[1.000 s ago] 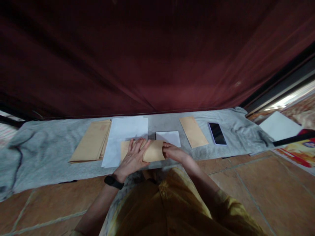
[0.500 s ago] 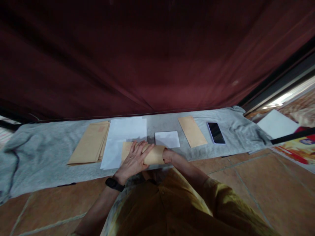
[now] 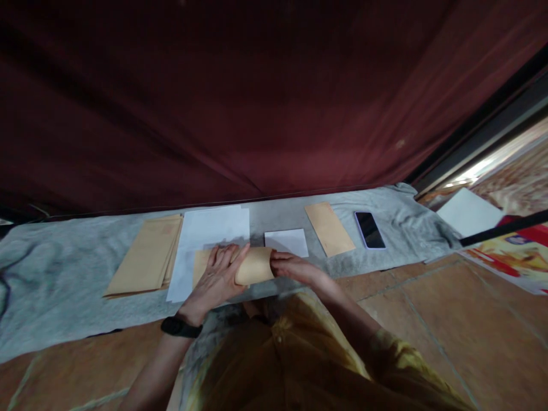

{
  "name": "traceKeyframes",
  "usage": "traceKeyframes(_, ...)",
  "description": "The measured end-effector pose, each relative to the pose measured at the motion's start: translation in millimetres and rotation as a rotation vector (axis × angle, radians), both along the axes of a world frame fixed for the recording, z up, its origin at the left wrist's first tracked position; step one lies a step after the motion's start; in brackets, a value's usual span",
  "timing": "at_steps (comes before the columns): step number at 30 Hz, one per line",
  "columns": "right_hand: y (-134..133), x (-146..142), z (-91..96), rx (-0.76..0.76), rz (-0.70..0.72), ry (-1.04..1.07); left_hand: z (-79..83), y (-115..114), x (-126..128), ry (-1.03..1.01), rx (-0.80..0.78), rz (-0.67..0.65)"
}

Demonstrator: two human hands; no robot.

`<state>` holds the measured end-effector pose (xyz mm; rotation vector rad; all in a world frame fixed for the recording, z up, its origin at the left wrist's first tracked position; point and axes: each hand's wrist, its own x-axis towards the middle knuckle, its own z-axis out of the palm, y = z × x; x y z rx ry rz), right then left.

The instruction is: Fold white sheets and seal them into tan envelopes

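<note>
A brown paper envelope (image 3: 257,267) lies bulged open over the lower edge of white paper sheets (image 3: 216,225). My left hand (image 3: 218,278), a black band on its wrist, presses across the envelope from above, fingers spread and thumb along the bulge. At the envelope's right-hand mouth is my right hand (image 3: 295,268); its fingertips are hidden inside the opening, so whether they hold anything does not show. Just beyond it lies a small white paper piece (image 3: 287,242), partly covered by the envelope.
Left of the sheets is a stack of brown envelopes (image 3: 143,254). A single brown envelope (image 3: 329,229) and a phone (image 3: 370,230) lie to the right. All rest on a grey cloth (image 3: 60,268) before a dark red curtain (image 3: 257,114). Tiled floor (image 3: 411,325) lies nearer me.
My right hand has drawn partway out of the envelope's mouth, so more of its fingers shows. My left hand stays on the envelope. The whole view has shifted slightly.
</note>
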<state>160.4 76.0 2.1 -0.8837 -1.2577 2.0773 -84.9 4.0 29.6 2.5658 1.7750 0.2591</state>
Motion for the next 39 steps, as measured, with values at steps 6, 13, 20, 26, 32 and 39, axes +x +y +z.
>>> traceKeyframes(6, 19.2, 63.1, -14.1, 0.301, -0.393, -0.508, -15.2, 6.4, -14.6, -0.069, -0.087, 0.121)
traceKeyframes(13, 28.9, 63.2, -36.1, 0.675, -0.399, -1.235, -33.0, 12.8, -26.4, -0.126, -0.184, 0.18)
traceKeyframes(20, 40.8, 41.4, -36.0, 0.624, -0.399, -1.329, -30.4, 5.5, -30.3, -0.123, -0.17, 0.188)
traceKeyframes(26, 49.5, 40.4, -35.4, 0.568, -0.37, -1.362, -28.5, 3.3, -28.8, -0.152, -0.175, 0.18)
traceKeyframes(32, 50.0, 43.0, -39.7, 0.567, -0.421, -1.25, -32.9, 3.4, -31.7, -0.174, -0.16, 0.184)
traceKeyframes(39, 49.7, 55.1, -39.6, 0.508, -0.417, -0.93, -33.9, 5.1, -34.3, -0.177, -0.207, 0.195)
